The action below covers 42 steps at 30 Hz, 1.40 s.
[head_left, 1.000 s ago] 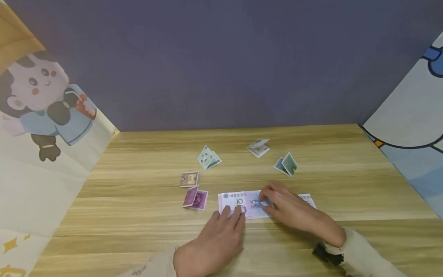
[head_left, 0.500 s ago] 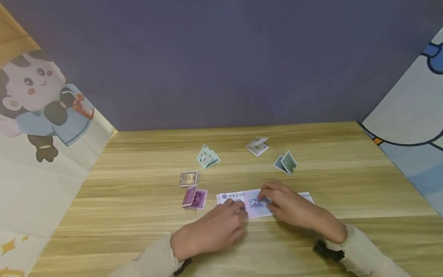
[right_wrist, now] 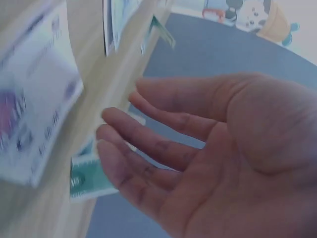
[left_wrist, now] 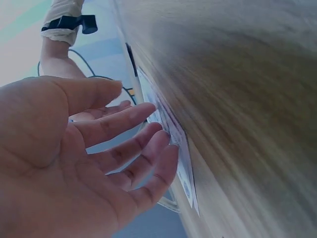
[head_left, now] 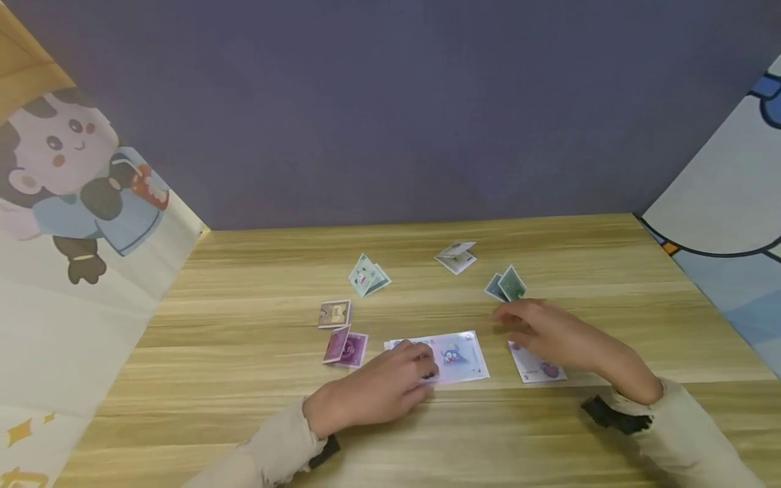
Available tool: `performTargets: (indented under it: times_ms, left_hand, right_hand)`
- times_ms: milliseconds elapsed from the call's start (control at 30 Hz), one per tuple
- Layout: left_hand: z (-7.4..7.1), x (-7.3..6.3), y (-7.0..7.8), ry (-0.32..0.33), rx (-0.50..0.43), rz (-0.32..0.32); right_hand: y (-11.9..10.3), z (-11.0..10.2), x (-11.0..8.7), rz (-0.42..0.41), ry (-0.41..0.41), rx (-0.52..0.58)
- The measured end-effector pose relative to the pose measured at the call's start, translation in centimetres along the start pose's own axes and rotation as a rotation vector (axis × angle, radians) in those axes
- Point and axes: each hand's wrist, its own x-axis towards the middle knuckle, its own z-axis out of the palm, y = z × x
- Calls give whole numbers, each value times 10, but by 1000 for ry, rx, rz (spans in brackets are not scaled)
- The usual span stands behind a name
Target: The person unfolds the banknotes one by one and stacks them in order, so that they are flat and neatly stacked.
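Note:
A pale blue-and-pink banknote (head_left: pixel 466 362) with a cartoon figure lies flat on the wooden table, its left part covered by my left hand (head_left: pixel 378 393). In the left wrist view, the loosely bent fingers (left_wrist: pixel 148 161) rest their tips on the banknotes (left_wrist: pixel 183 163), which appear stacked at the edge. To the right, my right hand (head_left: pixel 564 339) hovers above a banknote marked 5 (head_left: pixel 539 369) and partly hides it. Nothing is between the right hand's relaxed fingers (right_wrist: pixel 143 136) in the right wrist view.
Folded notes stand around: a dark green one (head_left: pixel 511 281) just beyond the right hand, a grey one (head_left: pixel 456 257) farther back and a pale green one (head_left: pixel 366 276). A brown note (head_left: pixel 334 314) and a purple note (head_left: pixel 350 349) lie at the left. A dark wall (head_left: pixel 415 122) closes the back.
My right hand has let go of the cartoon banknote and moved right, uncovering that note's right end. The left hand has shifted from flatter fingers to a more bent, sideways pose on the note.

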Motion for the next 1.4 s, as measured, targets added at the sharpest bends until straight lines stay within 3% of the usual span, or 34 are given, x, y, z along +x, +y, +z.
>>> performTargets:
  times_ms: [133, 233, 500, 700, 867, 933, 1133, 1267, 1400]
  left_hand:
    - [1, 1, -1, 1, 21, -4]
    - [1, 2, -1, 13, 19, -7]
    - [-3, 9, 1, 137, -24, 25]
    - [-13, 31, 9, 150, -38, 46]
    - [-10, 51, 15, 121, -36, 54]
    - [-7, 57, 15, 117, -53, 44]
    - [-1, 72, 11, 106, -199, -8]
    - [1, 77, 10, 116, -338, 11]
    - [-1, 73, 10, 130, -489, -5]
  right_hand:
    - [6, -7, -2, 52, -16, -32]
    - [10, -6, -2, 45, -17, -54]
    - [17, -1, -2, 124, -107, -105]
    - [14, 1, -3, 144, -132, -91]
    - [16, 5, -2, 139, -158, -53]
    - [19, 5, 0, 98, -155, -30]
    - [18, -8, 0, -105, -115, 101]
    - [8, -13, -3, -148, -101, 224]
    - [-5, -8, -3, -141, -58, 318]
